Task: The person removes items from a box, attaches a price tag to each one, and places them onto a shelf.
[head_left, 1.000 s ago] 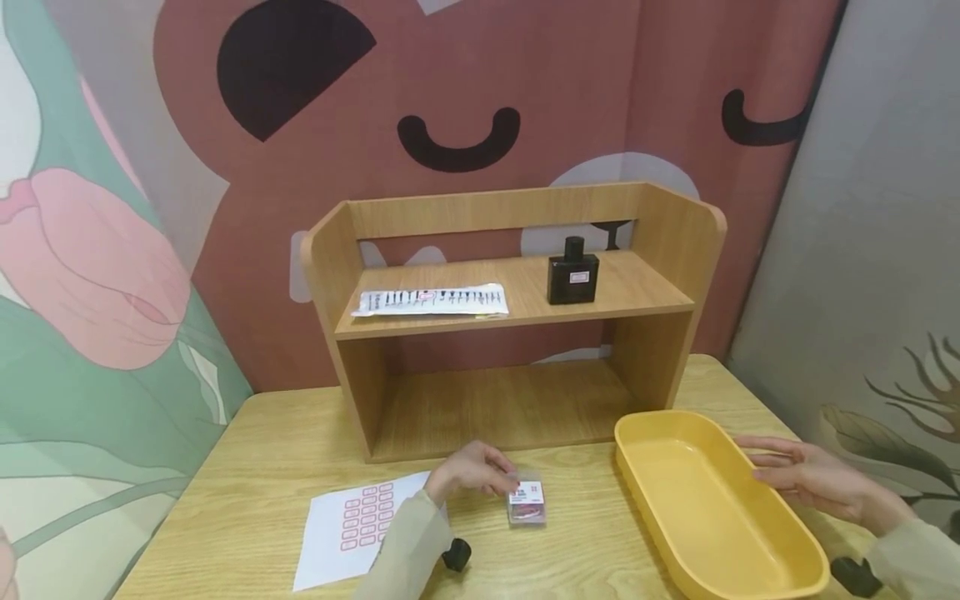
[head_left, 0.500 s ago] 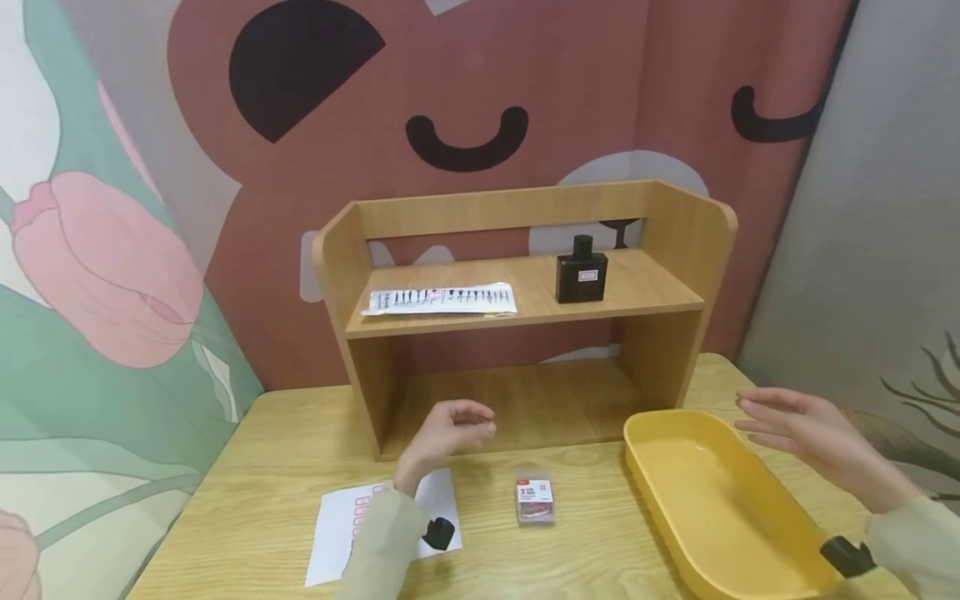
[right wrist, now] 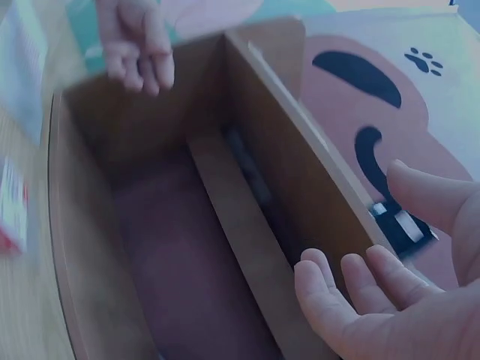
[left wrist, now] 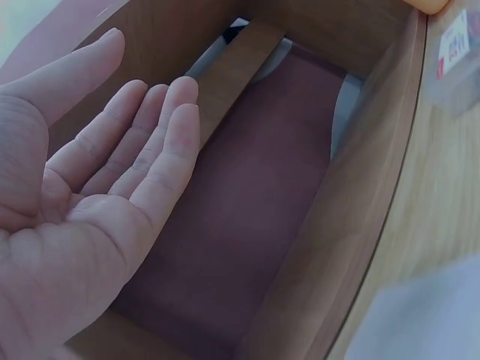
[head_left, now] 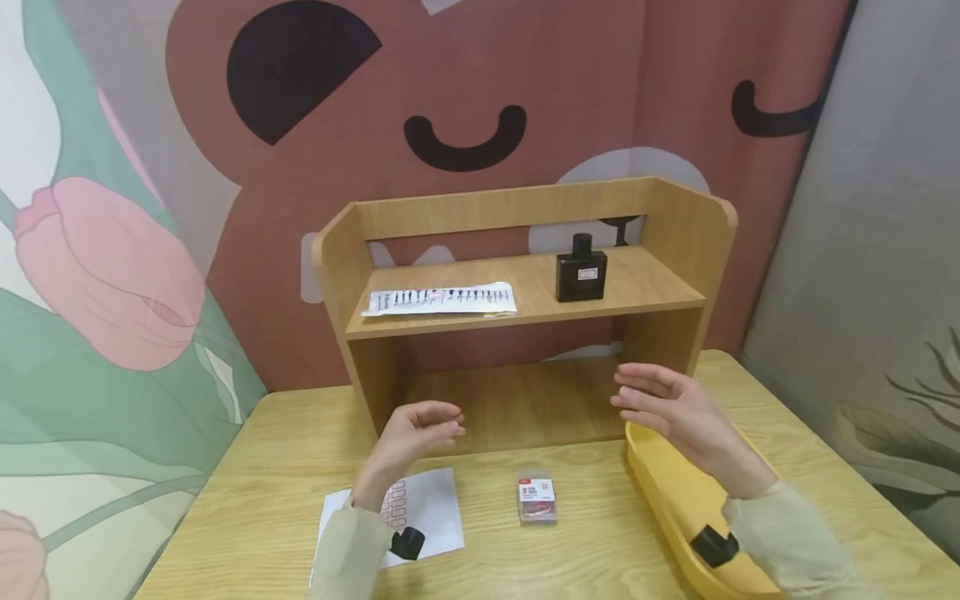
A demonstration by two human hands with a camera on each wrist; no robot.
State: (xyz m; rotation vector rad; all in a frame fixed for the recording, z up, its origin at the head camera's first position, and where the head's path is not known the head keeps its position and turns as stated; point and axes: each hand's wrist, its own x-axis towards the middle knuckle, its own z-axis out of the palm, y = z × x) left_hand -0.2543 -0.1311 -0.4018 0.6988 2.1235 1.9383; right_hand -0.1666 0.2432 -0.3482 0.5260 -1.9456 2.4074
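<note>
My left hand [head_left: 405,442] hovers over the sheet of paper [head_left: 435,512] with red printed boxes, palm inward and fingers relaxed, holding nothing. My right hand [head_left: 678,417] is raised above the far end of the yellow tray [head_left: 660,508], its fingers loosely extended and nothing in them. Between the two hands, on the table, lies a small clear box [head_left: 537,500] with a white and red label. Both hands are in front of the wooden shelf's lower compartment [head_left: 517,400]. In the left wrist view the left palm [left wrist: 82,232] is bare.
The wooden desk shelf [head_left: 525,325] stands at the back of the table [head_left: 247,467]. On its upper board are a long white packet [head_left: 440,299] with dark print and a black bottle [head_left: 581,273] with a small label. A patterned wall covering [head_left: 465,75] rises behind.
The left hand has let go of the small clear box and moved up and left. The right hand has left the tray's right side and moved left over it.
</note>
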